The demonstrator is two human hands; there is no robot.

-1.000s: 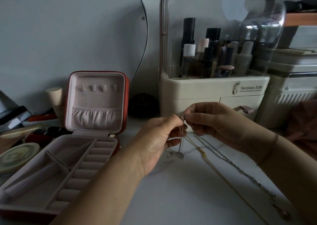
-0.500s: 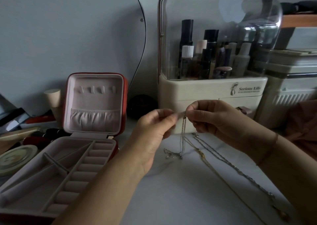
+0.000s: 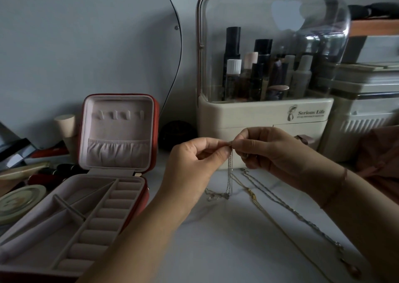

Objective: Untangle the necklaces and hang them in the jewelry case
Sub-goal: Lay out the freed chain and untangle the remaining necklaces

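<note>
As left grip [image 3: 190, 170], right grip [image 3: 274, 151] pinch, necklace [image 3: 230, 174] dangles below.

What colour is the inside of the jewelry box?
The jewelry box is pale pink inside, seen in the head view.

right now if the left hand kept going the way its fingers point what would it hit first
The right hand: the left hand points its fingertips rightward at it, both pinching the same silver necklace, almost touching. Depth looks about equal, though one view cannot confirm it.
</note>
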